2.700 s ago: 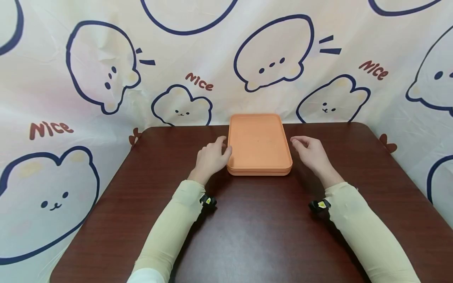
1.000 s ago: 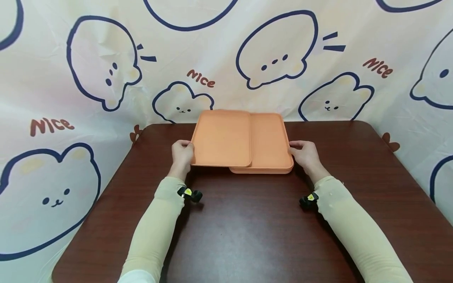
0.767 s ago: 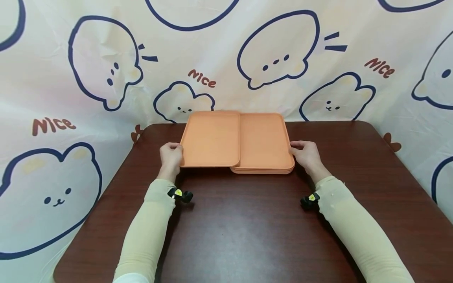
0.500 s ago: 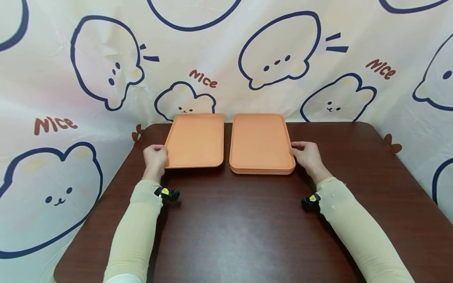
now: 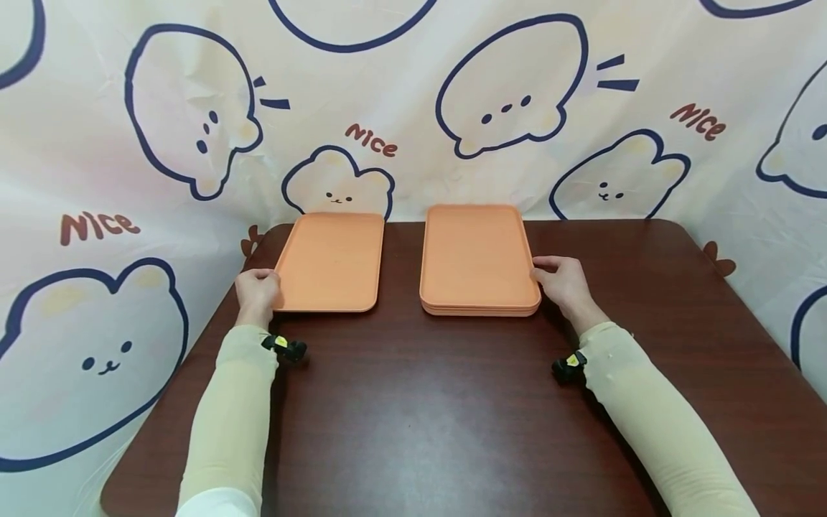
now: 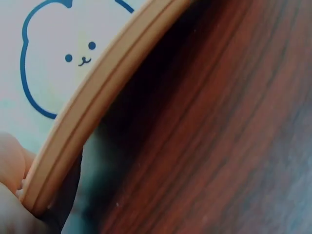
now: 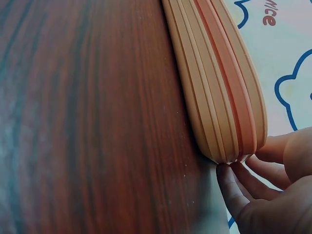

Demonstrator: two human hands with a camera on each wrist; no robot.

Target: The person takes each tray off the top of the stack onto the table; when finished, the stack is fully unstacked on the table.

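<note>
On the left of the table, my left hand (image 5: pixel 257 289) grips the left edge of a single orange tray (image 5: pixel 331 262), near its front corner. In the left wrist view, the rim of that tray (image 6: pixel 92 100) shows above a dark shadow on the wood, with a thumb over the edge. To the right lies a stack of similar orange trays (image 5: pixel 477 255). My right hand (image 5: pixel 565 283) touches the right side of this stack. Seen from the right wrist, the fingertips of the right hand (image 7: pixel 273 190) rest against the layered rims of the stack (image 7: pixel 222 92), one slightly redder.
The dark brown wooden table (image 5: pixel 413 416) has rounded corners at the back. A pale cloth (image 5: pixel 413 86) printed with cartoon bears hangs behind it and along both sides. A strip of bare wood separates the single tray from the stack. Black wrist devices (image 5: pixel 287 350) sit at both cuffs.
My left hand has taken the top tray off the stack and moved it left, from overlapping the stack to fully apart and lower. The right hand came to the stack's side and stayed there.
</note>
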